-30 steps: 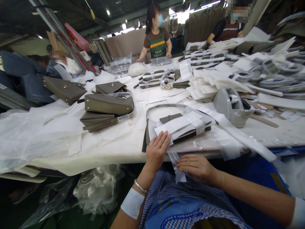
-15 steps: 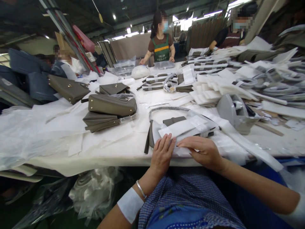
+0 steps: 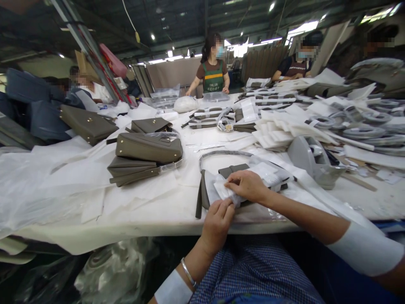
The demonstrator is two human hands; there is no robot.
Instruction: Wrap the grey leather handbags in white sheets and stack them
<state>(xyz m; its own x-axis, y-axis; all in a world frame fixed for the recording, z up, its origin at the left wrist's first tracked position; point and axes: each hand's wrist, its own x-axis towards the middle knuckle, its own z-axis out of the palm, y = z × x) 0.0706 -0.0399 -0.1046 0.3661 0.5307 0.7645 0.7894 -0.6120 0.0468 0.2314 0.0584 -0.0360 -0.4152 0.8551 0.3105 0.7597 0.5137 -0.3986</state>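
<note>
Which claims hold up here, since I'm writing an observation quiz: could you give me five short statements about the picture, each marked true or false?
1. The bare left hand and bare right hand are both at the white, soft-looking wrapping. True.
2. The shiny silver metal bangle is on the right wrist. False: the bangle is on the left wrist.
3. The grey, angular, plastic-looking stand is to the right of the wrapping. True.
4. The boxy olive-brown bag with gold-coloured studs lies under the left hand. False: it lies left of both hands, apart from them.
5. The dark green apron with a yellow-orange band is worn by someone across the white-covered table. True.
</note>
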